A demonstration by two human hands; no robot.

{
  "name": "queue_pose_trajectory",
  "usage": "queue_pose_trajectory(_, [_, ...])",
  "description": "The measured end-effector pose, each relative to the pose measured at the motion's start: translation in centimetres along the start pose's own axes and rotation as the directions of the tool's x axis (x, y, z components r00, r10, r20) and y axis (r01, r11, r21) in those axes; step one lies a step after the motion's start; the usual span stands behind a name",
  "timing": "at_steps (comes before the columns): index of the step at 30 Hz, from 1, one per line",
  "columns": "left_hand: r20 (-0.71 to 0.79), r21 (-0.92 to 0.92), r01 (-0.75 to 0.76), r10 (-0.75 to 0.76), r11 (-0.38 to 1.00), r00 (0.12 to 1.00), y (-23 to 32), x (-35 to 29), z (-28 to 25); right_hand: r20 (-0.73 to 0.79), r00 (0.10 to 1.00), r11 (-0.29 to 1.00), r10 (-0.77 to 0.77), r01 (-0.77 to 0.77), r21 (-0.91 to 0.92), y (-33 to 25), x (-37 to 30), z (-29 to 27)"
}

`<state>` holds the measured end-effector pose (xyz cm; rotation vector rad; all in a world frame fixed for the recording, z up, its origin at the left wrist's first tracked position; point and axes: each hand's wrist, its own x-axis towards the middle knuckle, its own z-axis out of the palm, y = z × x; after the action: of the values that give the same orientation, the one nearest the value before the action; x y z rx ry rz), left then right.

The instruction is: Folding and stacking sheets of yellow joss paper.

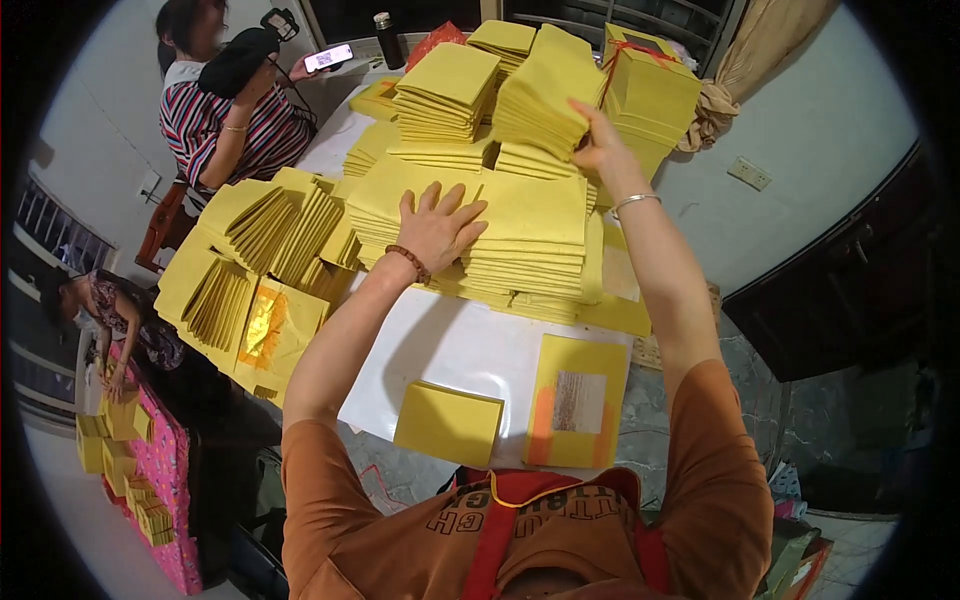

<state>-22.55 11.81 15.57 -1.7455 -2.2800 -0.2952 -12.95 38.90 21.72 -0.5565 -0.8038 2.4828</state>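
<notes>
My left hand (440, 230) lies flat, fingers spread, on a wide stack of yellow paper sheets (530, 215) in the middle of the table. My right hand (605, 150) pinches the right edge of a thick folded yellow paper bundle (545, 95) behind that stack, thumb and fingers closed on it. The bundle's near edge is tilted and fanned a little. Just left of it stands another neat yellow paper stack (448, 90). Close to my body lie a small yellow paper block (448, 422) and a yellow sheet with an orange and silver patch (575, 400).
Fanned yellow paper bundles (255, 265) cover the table's left side. A tall yellow pile tied with red string (650, 95) stands at the back right, and a black bottle (388, 40) at the back. One person holds a phone (330, 58); another works at a pink-covered table (165, 460).
</notes>
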Motion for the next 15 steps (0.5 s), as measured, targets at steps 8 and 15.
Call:
queue_pose_trajectory(8, [-0.004,0.008,-0.014,0.014,1.000,1.000,-0.2,-0.5,-0.4,-0.049,0.999,0.979,0.019,-0.029,-0.202,0.8,1.8,1.7])
queue_pose_trajectory(15, [-0.002,0.016,-0.020,0.020,1.000,1.000,-0.1,-0.2,-0.3,-0.038,0.991,0.918,-0.126,0.102,-0.383,1.8,5.3,-0.9])
